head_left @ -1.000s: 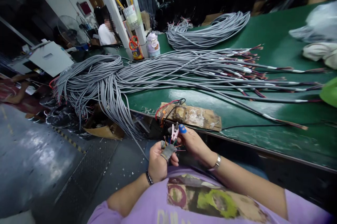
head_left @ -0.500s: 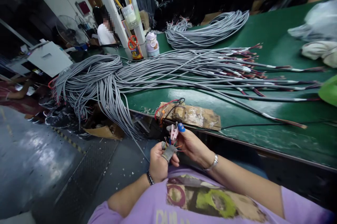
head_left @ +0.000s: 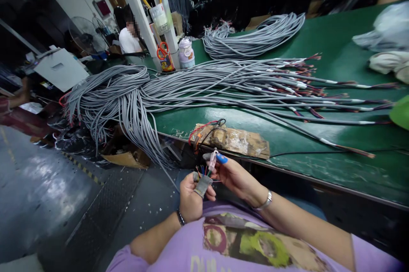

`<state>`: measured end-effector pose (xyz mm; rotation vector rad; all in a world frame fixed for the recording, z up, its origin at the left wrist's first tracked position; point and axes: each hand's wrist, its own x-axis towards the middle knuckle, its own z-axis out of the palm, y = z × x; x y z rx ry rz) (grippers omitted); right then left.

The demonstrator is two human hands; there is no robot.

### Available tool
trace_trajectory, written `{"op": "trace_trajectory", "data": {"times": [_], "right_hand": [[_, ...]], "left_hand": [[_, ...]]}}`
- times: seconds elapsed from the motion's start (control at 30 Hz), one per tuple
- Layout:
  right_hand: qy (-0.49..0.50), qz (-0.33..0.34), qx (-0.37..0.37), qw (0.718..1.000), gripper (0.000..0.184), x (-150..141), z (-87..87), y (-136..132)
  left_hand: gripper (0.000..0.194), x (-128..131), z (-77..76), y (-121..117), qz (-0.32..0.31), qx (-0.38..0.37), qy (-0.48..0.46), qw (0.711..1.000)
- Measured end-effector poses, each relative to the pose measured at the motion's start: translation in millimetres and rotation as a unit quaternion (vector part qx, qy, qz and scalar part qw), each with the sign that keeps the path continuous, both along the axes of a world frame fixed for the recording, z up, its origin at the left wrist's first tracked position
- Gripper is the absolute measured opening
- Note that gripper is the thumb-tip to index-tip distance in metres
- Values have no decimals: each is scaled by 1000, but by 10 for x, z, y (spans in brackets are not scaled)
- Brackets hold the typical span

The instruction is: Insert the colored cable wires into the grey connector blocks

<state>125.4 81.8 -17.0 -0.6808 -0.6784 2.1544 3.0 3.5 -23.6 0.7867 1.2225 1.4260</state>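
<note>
Low in front of me, my left hand (head_left: 191, 197) is closed around a cable end with coloured wires (head_left: 202, 171) fanning out at its top. Grey wrapping (head_left: 203, 186) covers some of its fingers. My right hand (head_left: 234, 178), with blue tape on its thumb, pinches a small pale pink clip-like piece (head_left: 213, 161) just above those wires. Whether the piece touches a wire is too small to tell. Beyond the hands, on the bench edge, lies a worn wooden block (head_left: 244, 143) with red and black leads.
Grey cables (head_left: 198, 82) spread across the green bench (head_left: 345, 50), some hanging over its left edge. Another cable coil (head_left: 255, 37) lies behind. A bottle (head_left: 186, 53) and orange-handled scissors (head_left: 162, 51) stand by a white post. A plastic bag (head_left: 385, 24) sits far right. People work at the left.
My right hand has shifted slightly right, and the pink piece stands a little higher and more tilted. My left hand has moved slightly left with the wires. The view has shifted slightly.
</note>
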Motion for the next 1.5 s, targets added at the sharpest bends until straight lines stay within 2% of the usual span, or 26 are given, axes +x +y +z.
{"op": "trace_trajectory", "data": {"times": [0.23,0.43,0.8,1.07,1.3,1.5], "right_hand": [[-17,-3,-3,1000,37,-4,19,8],[-19,9,-16,1000,30,26,53,33],[-3,20,-14,1000,30,39,16,48],[0,9,-19,1000,31,26,-25,41],[-6,18,-21,1000,31,34,-15,9],[27,45,-50,997,37,57,-23,24]], "left_hand": [[28,23,2,36,0,-8,-3,1000],[28,31,45,43,4,-11,-15,1000],[32,55,83,64,8,-50,-44,998],[35,57,60,71,-10,-70,-22,997],[31,53,43,45,2,-28,-31,999],[33,20,14,-12,-1,-13,-12,1000]]}}
